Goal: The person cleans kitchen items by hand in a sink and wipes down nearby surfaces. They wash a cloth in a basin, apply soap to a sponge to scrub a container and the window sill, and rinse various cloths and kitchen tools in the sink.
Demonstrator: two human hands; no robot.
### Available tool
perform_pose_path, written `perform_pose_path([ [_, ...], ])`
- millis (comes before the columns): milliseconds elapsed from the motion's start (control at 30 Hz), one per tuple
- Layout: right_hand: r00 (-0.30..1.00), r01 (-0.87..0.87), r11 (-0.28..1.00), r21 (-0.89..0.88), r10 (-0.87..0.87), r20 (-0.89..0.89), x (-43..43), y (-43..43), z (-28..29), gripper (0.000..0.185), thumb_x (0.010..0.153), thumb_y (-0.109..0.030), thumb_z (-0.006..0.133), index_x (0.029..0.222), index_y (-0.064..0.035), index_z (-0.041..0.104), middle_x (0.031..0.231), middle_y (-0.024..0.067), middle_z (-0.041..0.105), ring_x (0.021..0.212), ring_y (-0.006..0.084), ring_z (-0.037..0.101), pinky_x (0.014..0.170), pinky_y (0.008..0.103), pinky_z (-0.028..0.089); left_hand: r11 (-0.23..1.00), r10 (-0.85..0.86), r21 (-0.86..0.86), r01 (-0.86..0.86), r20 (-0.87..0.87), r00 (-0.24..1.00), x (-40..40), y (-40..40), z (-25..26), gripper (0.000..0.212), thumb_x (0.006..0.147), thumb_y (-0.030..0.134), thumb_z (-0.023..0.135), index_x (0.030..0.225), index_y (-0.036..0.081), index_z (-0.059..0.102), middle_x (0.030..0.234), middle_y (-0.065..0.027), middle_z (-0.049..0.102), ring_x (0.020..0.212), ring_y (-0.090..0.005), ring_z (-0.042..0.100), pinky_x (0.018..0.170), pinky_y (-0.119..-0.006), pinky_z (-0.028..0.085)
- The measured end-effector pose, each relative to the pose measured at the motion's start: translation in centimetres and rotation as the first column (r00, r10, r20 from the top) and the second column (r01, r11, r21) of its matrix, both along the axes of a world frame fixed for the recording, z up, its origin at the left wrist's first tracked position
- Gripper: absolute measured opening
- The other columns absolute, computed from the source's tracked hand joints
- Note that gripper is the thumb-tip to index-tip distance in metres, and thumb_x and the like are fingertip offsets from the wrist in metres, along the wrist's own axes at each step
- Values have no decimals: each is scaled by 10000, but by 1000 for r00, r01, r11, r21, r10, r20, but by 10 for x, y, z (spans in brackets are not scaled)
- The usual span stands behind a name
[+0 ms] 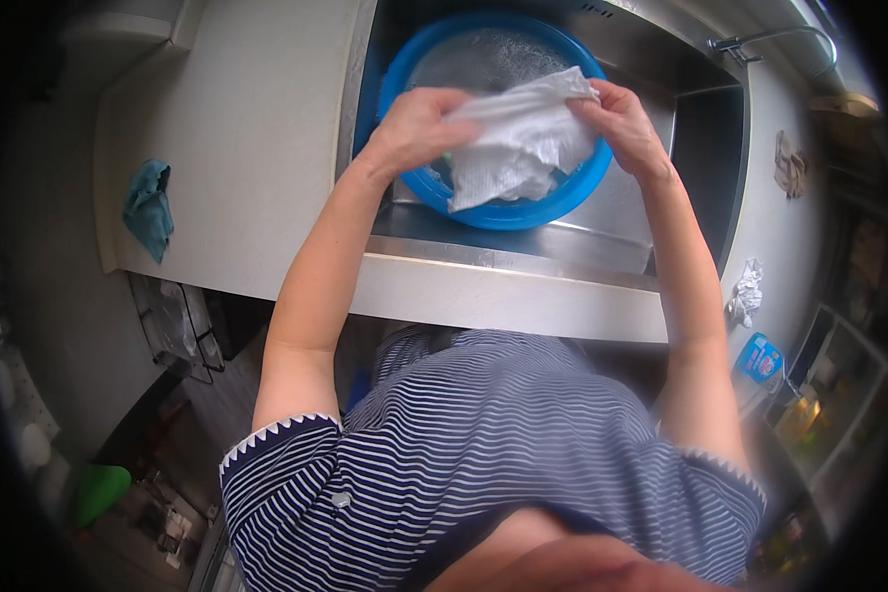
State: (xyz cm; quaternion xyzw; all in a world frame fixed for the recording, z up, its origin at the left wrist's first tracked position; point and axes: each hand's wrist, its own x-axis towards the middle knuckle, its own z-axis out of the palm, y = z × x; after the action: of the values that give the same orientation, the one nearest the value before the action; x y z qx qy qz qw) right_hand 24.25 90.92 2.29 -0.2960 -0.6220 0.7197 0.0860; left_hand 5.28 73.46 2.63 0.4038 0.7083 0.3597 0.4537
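A white ribbed cloth point(525, 140) is stretched between my two hands, above a round blue plastic basin point(497, 217). My left hand point(429, 127), blurred, grips the cloth's left side. At its upper right corner, my right hand point(621, 122) pinches the cloth between thumb and fingers. Sudsy water point(488, 59) shows in the basin behind the cloth. The basin stands in a stainless steel sink point(607, 229). A small bit of something green shows beside my left fingers, mostly hidden.
A teal cloth point(148, 211) lies on the white countertop point(251, 148) at left. A metal faucet point(777, 44) rises at the sink's back right corner. Along the right counter are a beige cloth point(790, 166), a crumpled white cloth point(746, 294) and a bottle with a blue label point(761, 360).
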Motion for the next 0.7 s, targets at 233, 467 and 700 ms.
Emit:
perform_pose_path([
  [233, 874, 112, 588, 801, -442, 202, -45, 7, -143, 205, 786, -226, 495, 825, -34, 555, 851, 230, 594, 812, 412, 557, 719, 455, 441, 983, -24, 127, 131, -622, 783, 2, 45, -89, 452, 736, 323, 608, 1156, 172, 545, 1149, -110, 534, 1075, -303, 483, 887, -395, 407],
  [467, 770, -339, 648, 682, -225, 597, -24, 2, -166, 293, 727, -235, 537, 936, -49, 624, 943, 212, 611, 893, 363, 588, 785, 432, 467, 821, -464, -516, 245, -352, 812, 17, 47, -97, 499, 751, 300, 602, 1220, 173, 490, 1184, -85, 519, 1023, -318, 523, 889, -448, 392],
  [700, 983, 124, 775, 620, -183, 32, -89, -82, -49, 246, 761, -236, 466, 752, -30, 600, 738, 237, 590, 719, 410, 576, 688, 455, 472, 809, 490, -301, -504, 819, 298, 12, 49, -116, 349, 861, 391, 506, 1010, 78, 548, 946, -87, 576, 800, -217, 572, 706, -345, 471],
])
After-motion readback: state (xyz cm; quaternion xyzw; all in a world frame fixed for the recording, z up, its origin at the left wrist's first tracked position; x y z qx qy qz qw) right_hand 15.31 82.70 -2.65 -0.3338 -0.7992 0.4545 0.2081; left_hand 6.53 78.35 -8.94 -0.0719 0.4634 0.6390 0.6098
